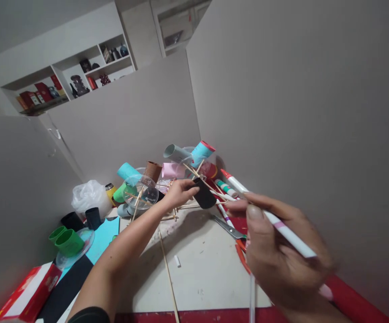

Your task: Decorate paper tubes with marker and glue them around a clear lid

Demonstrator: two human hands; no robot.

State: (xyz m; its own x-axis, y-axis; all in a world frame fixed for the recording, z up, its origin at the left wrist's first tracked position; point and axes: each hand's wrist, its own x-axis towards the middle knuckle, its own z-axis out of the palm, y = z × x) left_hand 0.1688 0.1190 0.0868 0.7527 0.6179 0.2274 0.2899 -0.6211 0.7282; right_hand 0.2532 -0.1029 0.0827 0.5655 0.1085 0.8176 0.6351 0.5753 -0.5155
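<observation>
My left hand reaches far across the table and pinches a small black paper tube beside a pile of rolled paper tubes and wooden sticks. Close to the camera, my right hand is closed round a white pen with a red cap, which points up and to the left. Just below that hand stands a clear thin stick; whether the hand holds it too, I cannot make out.
Scissors lie between the hands. A long wooden skewer lies on the white work surface. At the left are green cups, black cups, a plastic bag, a red box and clear plastic cups. Grey walls close in on both sides.
</observation>
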